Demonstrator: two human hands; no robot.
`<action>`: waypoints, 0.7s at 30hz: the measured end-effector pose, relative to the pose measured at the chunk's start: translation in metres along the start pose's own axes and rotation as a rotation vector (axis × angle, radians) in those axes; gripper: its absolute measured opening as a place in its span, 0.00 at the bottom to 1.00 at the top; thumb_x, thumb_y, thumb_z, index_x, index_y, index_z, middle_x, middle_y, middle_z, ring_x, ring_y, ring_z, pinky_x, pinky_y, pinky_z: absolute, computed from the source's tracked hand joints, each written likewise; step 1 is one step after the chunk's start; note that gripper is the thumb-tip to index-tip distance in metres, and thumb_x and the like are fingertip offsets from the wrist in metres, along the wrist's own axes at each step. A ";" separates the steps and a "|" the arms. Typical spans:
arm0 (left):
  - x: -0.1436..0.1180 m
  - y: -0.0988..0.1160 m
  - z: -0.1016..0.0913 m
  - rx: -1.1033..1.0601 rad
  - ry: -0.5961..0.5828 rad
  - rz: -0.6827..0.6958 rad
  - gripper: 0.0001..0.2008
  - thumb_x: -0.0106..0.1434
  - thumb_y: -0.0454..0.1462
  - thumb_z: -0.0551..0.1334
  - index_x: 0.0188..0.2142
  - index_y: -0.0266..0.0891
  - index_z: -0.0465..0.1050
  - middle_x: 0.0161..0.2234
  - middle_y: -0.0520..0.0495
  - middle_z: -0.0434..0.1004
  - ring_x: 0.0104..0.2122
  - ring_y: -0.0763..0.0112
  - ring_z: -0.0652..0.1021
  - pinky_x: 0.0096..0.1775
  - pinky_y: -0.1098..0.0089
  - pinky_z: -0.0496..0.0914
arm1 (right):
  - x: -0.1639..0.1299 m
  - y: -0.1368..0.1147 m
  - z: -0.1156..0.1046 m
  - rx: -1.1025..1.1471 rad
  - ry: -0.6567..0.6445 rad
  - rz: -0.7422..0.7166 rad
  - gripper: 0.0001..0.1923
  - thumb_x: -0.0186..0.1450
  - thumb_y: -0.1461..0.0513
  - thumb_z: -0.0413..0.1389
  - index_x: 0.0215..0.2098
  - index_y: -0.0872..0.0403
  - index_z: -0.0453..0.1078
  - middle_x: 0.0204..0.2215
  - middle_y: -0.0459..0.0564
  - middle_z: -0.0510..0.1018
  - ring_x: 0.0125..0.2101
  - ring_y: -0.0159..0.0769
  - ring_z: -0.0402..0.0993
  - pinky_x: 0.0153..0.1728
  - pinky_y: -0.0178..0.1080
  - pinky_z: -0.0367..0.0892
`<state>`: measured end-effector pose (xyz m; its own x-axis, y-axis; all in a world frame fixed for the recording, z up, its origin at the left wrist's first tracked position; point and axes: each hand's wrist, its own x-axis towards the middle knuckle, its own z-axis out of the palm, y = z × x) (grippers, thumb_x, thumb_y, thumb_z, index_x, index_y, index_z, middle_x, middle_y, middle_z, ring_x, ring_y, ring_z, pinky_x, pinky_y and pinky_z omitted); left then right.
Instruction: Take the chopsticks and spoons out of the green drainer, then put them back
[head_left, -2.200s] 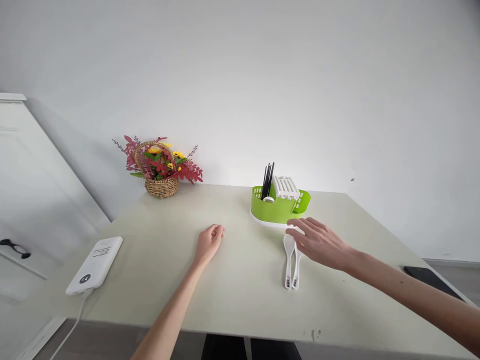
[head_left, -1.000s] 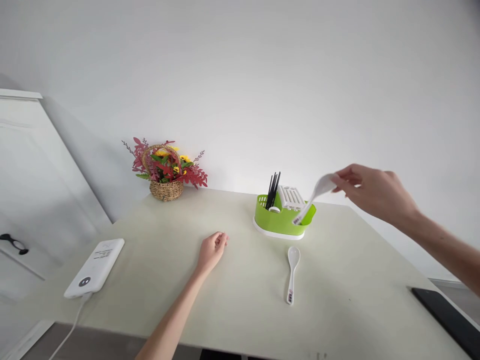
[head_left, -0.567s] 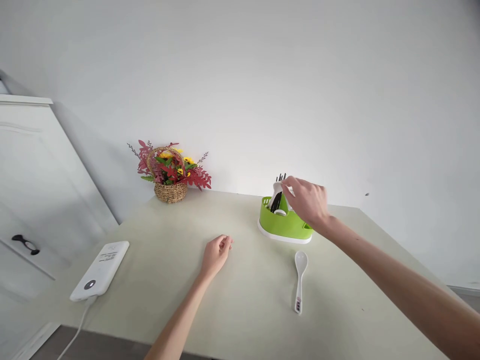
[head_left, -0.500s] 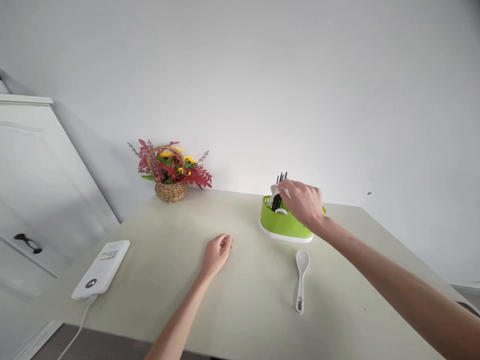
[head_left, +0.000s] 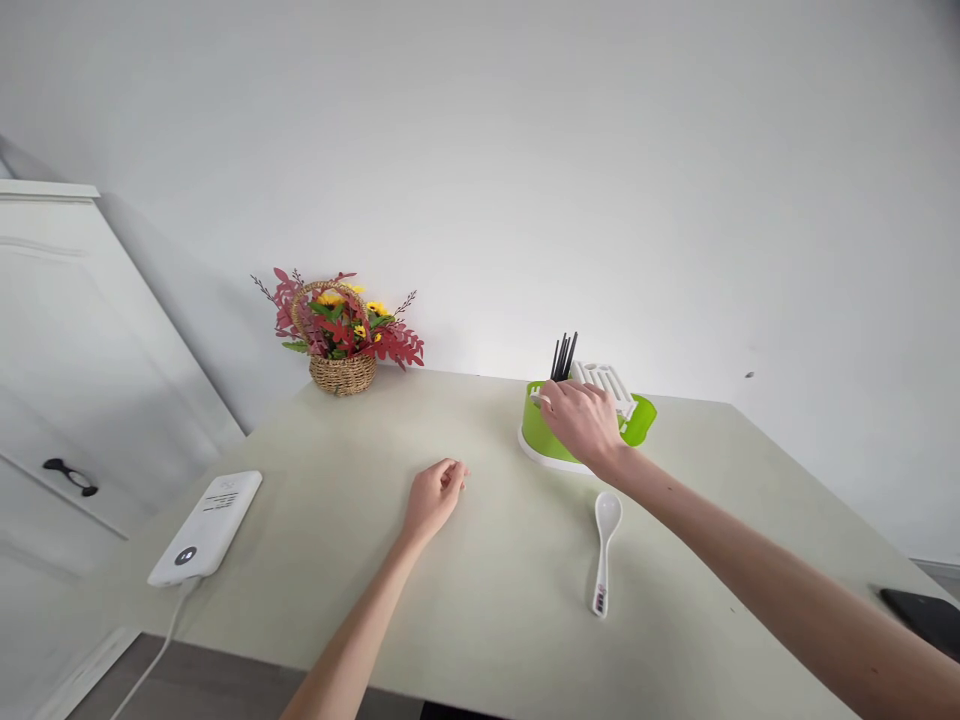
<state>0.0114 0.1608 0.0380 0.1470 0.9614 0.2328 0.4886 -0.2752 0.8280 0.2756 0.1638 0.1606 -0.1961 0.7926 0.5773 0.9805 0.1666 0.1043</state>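
My right hand is over the front of a green cutlery holder at the table's far side. Its fingers are pinched on a white spoon, of which only a small bit shows at the fingertips by the holder's rim. Black chopsticks stand in the holder next to a white slotted rack. A second white spoon lies flat on the table just below my right wrist, bowl towards the holder. My left hand rests on the table with loosely curled fingers and holds nothing.
The pale table carries a wicker flower basket at the back left and a white power bank with a cable at the left edge. A dark phone lies at the right edge. A white cabinet stands to the left.
My right hand picked one of the two spoons off the table, lifted it, and lowered it into the green holder. The left hand stayed in place.
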 end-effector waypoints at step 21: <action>0.001 0.002 0.003 0.039 0.018 0.007 0.21 0.71 0.52 0.55 0.33 0.42 0.78 0.27 0.50 0.80 0.25 0.70 0.74 0.28 0.72 0.64 | -0.114 0.070 -0.013 0.231 -0.014 -0.357 0.12 0.74 0.63 0.48 0.48 0.50 0.72 0.46 0.53 0.81 0.38 0.41 0.79 0.42 0.45 0.72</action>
<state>0.0147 0.1610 0.0382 0.1352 0.9593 0.2481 0.5209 -0.2818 0.8057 0.3666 0.0771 0.1125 -0.5245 0.6692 0.5264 0.8226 0.5579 0.1104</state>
